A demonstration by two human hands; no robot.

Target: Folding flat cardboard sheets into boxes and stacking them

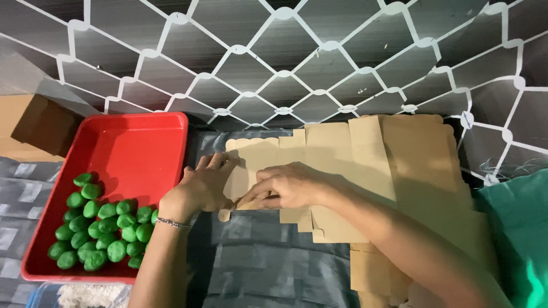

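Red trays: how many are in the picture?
1. The red tray lies at the left, beside the flat cardboard that both hands press; green lumps fill its near corner. Nothing suggests another tray, though the edges cut off.
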